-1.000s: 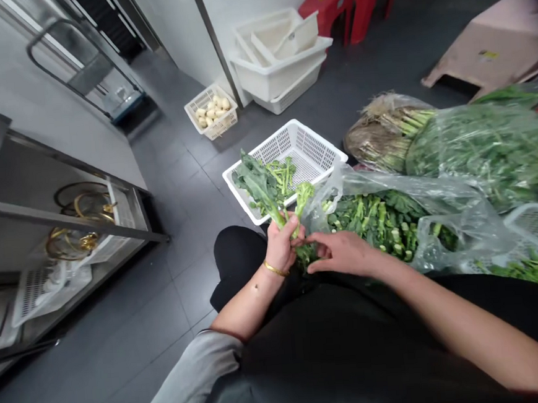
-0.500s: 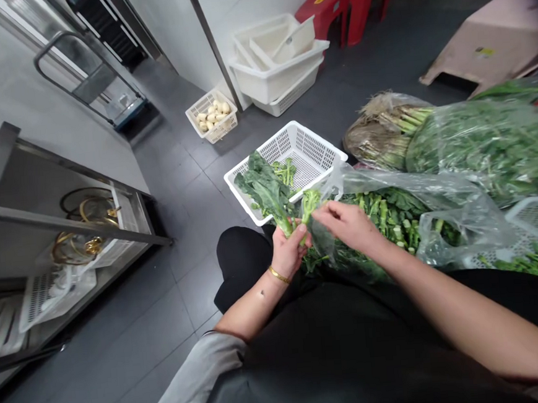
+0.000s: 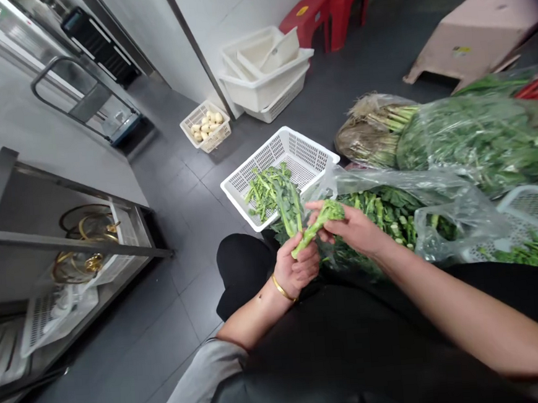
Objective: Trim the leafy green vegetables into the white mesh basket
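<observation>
My left hand (image 3: 297,266), a gold bangle at its wrist, is closed around green leaves (image 3: 291,211) that point away from me. A peeled-looking broccolini stem (image 3: 312,230) lies slantwise across its thumb and fingers. Up at the floret end, my right hand (image 3: 357,228) grips that stem, its fingertips partly hidden behind the floret. Just beyond both hands sits a white slotted basket (image 3: 310,150) holding a small pile of trimmed broccolini (image 3: 259,193). Under and right of my right hand, more leafy stalks (image 3: 389,217) lie in an open clear plastic bag (image 3: 454,190).
Bagged greens (image 3: 482,138) and rooted bundles (image 3: 370,128) lie at right, near a pale basket (image 3: 532,205). Beyond are a basket of pale bulbs (image 3: 207,127), stacked white tubs (image 3: 264,81), red stools (image 3: 341,3) and a pink stool (image 3: 474,36). A metal shelf (image 3: 79,226) stands left.
The broccolini stem has tilted over, its floret now in my right hand's fingers. The leaves in my left hand have swung lower, uncovering more of the pile in the basket. The view has shifted slightly.
</observation>
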{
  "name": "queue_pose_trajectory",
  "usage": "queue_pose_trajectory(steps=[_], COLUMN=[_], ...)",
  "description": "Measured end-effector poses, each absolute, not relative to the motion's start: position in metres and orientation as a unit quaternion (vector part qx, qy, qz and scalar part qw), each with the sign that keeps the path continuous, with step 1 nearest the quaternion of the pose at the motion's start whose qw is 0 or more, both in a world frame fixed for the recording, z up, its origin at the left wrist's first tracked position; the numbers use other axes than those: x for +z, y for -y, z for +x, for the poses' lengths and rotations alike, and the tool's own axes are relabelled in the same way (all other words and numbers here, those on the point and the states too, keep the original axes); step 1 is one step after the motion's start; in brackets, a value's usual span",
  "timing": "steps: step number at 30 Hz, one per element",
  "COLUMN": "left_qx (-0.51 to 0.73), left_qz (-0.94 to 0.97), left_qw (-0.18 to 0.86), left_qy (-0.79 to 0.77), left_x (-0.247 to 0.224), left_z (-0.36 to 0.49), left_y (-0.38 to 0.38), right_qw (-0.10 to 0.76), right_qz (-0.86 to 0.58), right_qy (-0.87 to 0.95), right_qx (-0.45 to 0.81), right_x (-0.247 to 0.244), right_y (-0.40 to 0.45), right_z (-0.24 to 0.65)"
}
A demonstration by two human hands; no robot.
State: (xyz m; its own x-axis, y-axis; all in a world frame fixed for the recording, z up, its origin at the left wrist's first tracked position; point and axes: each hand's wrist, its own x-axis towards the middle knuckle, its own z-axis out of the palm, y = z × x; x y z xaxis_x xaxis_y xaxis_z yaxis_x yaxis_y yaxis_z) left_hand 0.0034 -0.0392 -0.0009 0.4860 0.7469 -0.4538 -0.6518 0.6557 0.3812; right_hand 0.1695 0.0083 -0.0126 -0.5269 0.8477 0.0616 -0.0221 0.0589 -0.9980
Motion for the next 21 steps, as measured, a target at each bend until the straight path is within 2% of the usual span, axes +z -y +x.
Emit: queue_pose_trajectory(steps=[2, 4, 7, 9, 11, 14, 16, 19, 21], left_qx=[0.425, 0.483, 0.551, 0.576, 0.602, 0.602, 0.549, 0.491, 0.463], left_qz=[0.110, 0.174, 0.245, 0.231, 0.202, 0.206, 0.239, 0.274, 0.305], left_qw=[0.843, 0.786, 0.681, 0.643, 0.607, 0.553, 0.544, 0.471, 0.497], left_qy=[-0.310, -0.345, -0.414, -0.448, -0.478, -0.538, -0.588, -0.679, -0.668], left_x=[-0.001, -0.001, -0.004, -0.009, -0.015, -0.015, -0.010, -0.001, 0.000], left_z=[0.006, 0.010, 0.018, 0.022, 0.017, -0.015, -0.047, -0.082, -0.082], left_y=[0.040, 0.041, 0.044, 0.042, 0.029, -0.021, -0.063, -0.098, -0.088], right_qw=[0.370, 0.368, 0.374, 0.367, 0.344, 0.279, 0.190, 0.057, 0.041], right_qz=[-0.353, -0.420, -0.496, -0.472, -0.398, -0.338, -0.375, -0.399, -0.402], right_qy=[0.594, 0.611, 0.712, 0.786, 0.847, 0.893, 0.893, 0.881, 0.858], right_qx=[0.621, 0.562, 0.328, 0.158, 0.077, 0.103, 0.161, 0.248, 0.316], right_x=[-0.008, -0.005, -0.006, -0.008, -0.012, -0.027, -0.042, -0.057, -0.055], right_y=[-0.021, -0.029, -0.026, -0.014, -0.001, 0.012, 0.011, 0.001, -0.009], right_z=[0.164, 0.156, 0.140, 0.132, 0.129, 0.140, 0.153, 0.167, 0.167])
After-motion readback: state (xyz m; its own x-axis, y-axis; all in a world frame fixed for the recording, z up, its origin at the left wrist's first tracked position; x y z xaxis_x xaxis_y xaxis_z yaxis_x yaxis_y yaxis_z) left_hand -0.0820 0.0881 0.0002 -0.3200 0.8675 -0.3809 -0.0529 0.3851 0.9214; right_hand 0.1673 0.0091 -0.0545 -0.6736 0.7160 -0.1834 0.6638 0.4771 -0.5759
